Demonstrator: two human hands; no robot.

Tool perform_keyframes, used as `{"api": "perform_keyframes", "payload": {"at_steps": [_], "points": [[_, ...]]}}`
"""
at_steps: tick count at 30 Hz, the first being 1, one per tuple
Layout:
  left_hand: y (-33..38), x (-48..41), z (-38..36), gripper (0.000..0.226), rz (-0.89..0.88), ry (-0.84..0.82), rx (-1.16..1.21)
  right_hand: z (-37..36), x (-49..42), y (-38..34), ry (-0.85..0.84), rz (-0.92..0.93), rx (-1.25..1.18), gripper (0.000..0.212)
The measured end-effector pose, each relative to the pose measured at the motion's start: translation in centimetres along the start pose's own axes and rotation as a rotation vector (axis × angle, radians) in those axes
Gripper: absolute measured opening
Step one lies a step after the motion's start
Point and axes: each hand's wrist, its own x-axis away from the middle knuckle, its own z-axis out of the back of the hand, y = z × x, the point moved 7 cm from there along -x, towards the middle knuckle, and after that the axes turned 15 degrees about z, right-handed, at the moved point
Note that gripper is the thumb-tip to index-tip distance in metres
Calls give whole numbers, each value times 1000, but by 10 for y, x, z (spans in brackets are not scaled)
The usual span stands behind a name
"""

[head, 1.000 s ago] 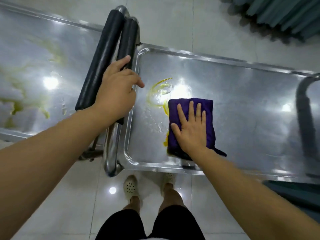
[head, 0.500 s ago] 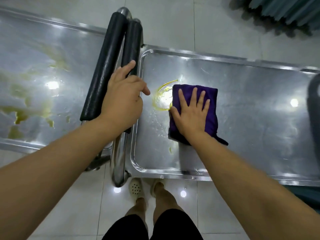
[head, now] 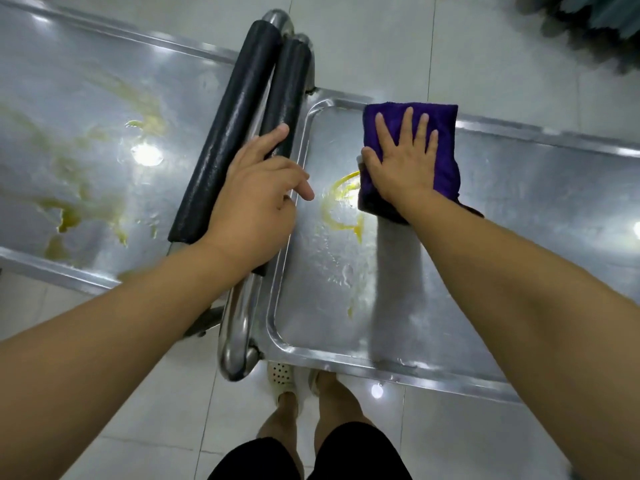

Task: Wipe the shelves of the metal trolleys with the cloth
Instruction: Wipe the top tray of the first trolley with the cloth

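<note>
Two metal shelves (head: 69, 98) (head: 519, 220), two padded handles (head: 235, 133) (head: 287, 91), one purple cloth (head: 446, 161), two hands (head: 256, 202) (head: 405, 164) and two shoes (head: 280, 375) (head: 313, 380) are counted.

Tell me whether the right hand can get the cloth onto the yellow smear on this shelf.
Probably yes. The right hand presses the purple cloth flat right beside the yellow smear on the same shelf, nothing between. The left hand grips the handle, aside.
</note>
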Motion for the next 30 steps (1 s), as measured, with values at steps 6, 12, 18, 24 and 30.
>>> {"api": "perform_keyframes", "payload": {"at_steps": [6,12,18,24,30], "points": [[1,1,2,32,21,-18,26,-16,69,-42,-14,177,35,65],[3,2,3,30,29,-29,-19,-33,153,-80,-38,231,7,66],[3,2,4,31,33,-41,12,-48,196,-111,-15,158,-12,64],[3,2,4,30,29,-40,-2,-35,134,-90,-42,97,-42,63],[4,0,4,29,34,-33,13,-11,30,-56,-4,79,-45,62]]}}
